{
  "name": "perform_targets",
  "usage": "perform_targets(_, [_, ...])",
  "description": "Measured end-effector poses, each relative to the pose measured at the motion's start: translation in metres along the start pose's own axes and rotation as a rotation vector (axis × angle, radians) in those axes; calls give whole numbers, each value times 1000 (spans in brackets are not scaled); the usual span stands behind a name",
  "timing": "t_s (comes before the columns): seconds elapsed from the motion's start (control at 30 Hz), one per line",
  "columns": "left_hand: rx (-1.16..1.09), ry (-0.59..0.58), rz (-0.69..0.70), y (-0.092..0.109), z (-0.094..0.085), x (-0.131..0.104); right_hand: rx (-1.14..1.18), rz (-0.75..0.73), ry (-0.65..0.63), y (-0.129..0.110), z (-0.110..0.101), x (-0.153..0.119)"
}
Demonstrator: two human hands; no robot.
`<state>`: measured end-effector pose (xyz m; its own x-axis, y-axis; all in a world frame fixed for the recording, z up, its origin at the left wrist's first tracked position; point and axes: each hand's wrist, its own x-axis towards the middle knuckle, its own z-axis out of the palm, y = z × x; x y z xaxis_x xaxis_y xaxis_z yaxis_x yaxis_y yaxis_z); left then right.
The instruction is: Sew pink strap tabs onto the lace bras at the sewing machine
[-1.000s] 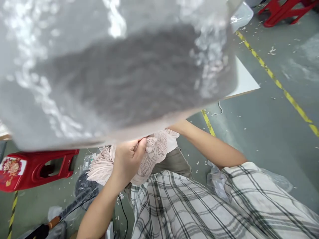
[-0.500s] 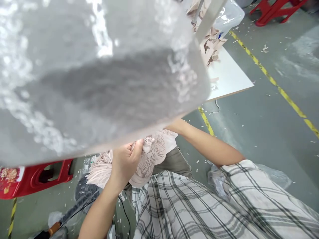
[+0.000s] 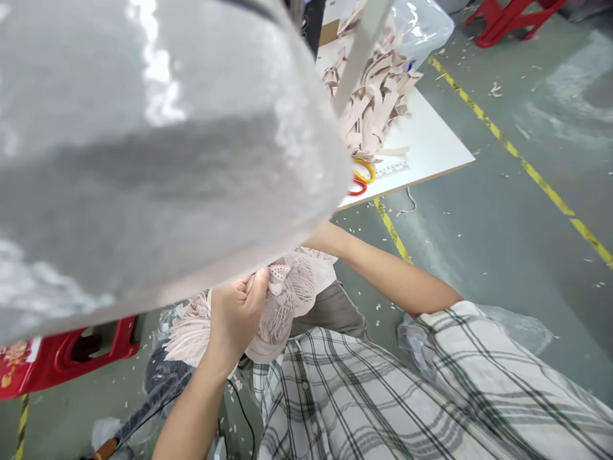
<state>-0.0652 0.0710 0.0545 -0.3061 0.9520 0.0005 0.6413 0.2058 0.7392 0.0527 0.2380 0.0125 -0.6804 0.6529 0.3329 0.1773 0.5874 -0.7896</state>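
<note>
Pale pink lace fabric [image 3: 279, 306] hangs over my lap below a large grey, shiny, blurred machine body [image 3: 158, 160]. My left hand [image 3: 239, 310] pinches the fabric's upper edge, thumb on top, close under the machine's lower edge. My right forearm reaches in from the right, and my right hand [image 3: 320, 236] is mostly hidden behind the machine, near the lace; its fingers do not show. More gathered pink fabric [image 3: 189, 329] lies to the left of my left wrist.
A white table [image 3: 431, 140] at the upper right bears pink fabric strips [image 3: 378, 96], orange-and-red-handled scissors [image 3: 363, 176] and a clear ruler [image 3: 393, 168]. Red stools stand at the left [image 3: 71, 358] and the top right [image 3: 510, 22]. Plastic bags and scraps lie on the floor.
The view has shifted, so the machine appears further left and the scissors, ruler and more strips now show. My left hand still grips the lace, slightly further left in view.
</note>
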Motion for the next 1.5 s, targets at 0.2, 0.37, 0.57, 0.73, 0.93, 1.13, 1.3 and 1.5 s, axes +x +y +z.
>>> perform_targets(0.2, [122,5,66,-4,1,-4,135,-48,-5,6,-1,1])
perform_targets(0.37, [180,55,135,-3,3,-10,118,-66,54,12,2,-2])
perform_targets(0.57, [229,124,178,-7,4,-12,127,-55,70,10,5,-1])
perform_targets(0.73, [281,168,253,-12,4,-12,139,-42,83,9,5,-1])
perform_targets(0.93, [293,184,244,-15,4,-14,92,4,62,7,5,-1])
perform_targets(1.13, [258,217,191,-11,6,-17,69,6,56,6,4,-1])
perform_targets(1.3, [250,236,173,-10,7,-18,70,7,60,6,6,-1])
perform_targets(1.5, [202,276,122,-21,6,-19,73,13,68,4,8,0])
